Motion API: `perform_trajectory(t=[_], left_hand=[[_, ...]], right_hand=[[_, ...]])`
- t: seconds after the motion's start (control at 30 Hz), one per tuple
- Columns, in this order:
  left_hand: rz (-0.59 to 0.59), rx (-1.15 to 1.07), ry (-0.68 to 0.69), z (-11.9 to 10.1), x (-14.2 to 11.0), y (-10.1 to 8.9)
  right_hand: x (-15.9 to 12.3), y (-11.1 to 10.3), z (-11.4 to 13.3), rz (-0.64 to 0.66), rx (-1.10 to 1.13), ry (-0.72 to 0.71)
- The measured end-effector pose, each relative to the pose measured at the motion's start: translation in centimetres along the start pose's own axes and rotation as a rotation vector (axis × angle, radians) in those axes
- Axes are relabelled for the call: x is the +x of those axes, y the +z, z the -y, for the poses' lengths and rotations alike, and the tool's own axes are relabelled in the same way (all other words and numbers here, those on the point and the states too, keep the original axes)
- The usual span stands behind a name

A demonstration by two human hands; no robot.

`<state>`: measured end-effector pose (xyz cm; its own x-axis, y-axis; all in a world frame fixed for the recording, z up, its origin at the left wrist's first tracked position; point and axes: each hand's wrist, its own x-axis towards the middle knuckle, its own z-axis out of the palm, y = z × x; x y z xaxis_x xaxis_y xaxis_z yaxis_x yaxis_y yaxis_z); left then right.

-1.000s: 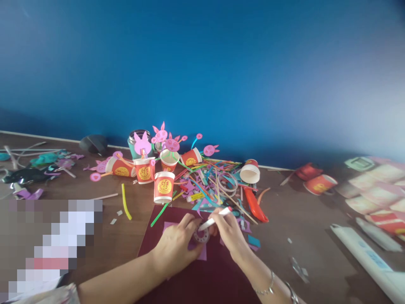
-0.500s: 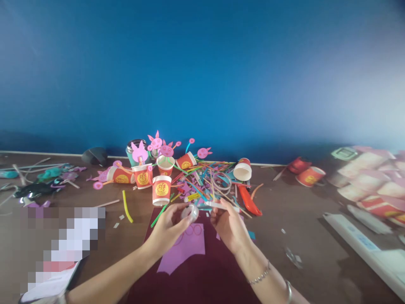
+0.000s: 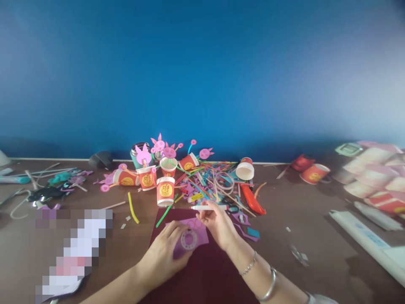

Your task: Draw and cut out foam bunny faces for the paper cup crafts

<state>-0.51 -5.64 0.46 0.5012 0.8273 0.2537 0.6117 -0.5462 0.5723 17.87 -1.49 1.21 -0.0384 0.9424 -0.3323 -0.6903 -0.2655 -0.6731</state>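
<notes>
A small clear ring that looks like a tape roll [image 3: 189,240] lies flat over the purple paper [image 3: 203,236]. My left hand [image 3: 166,249] curls around the ring's left side, thumb in front and fingers behind. Red circles are drawn on the paper's upper part. In my right hand [image 3: 218,223] a white marker [image 3: 205,207] is pinched, its red end pointing left above the paper's far edge. Under the paper is a dark maroon board [image 3: 218,274].
Beyond the board stand red paper cups [image 3: 165,192] with pink animal faces. A pile of straws and scraps [image 3: 202,185] spreads beside them. On the right are a red balloon-like piece [image 3: 253,200], a white box [image 3: 360,236] and stacked cups [image 3: 373,177].
My left hand has lowered the ring onto the purple paper, and the paper has shifted. The marker in my right hand has turned, its red end now pointing left.
</notes>
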Motion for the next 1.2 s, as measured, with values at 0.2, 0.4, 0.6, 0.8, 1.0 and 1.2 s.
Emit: perform_trajectory(t=[0.2,0.4,0.6,0.8,1.0,1.2], left_hand=[[0.004,0.088,0.048,-0.2,-0.9,-0.2],[0.073,0.099,0.054,-0.5,-1.3,0.1],[0.028,0.097,0.061,-0.2,-0.9,0.0],[-0.031,0.122,0.051,0.2,-1.1,0.1],[-0.131,0.151,0.049,0.8,-1.2,0.6],[-0.113,0.093,0.017,0.8,-0.9,0.6]], right_hand=[[0.7,-1.1,0.3,0.012,-0.004,-0.047],[0.9,-1.8,0.0,-0.009,-0.158,-0.140],[0.8,-2.8,0.3,-0.010,-0.668,-0.257],[1.2,-2.9,0.4,-0.049,-0.723,-0.283],[0.6,-2.7,0.4,0.007,-0.754,-0.260],[0.4,-2.8,0.3,0.068,-0.761,-0.295]])
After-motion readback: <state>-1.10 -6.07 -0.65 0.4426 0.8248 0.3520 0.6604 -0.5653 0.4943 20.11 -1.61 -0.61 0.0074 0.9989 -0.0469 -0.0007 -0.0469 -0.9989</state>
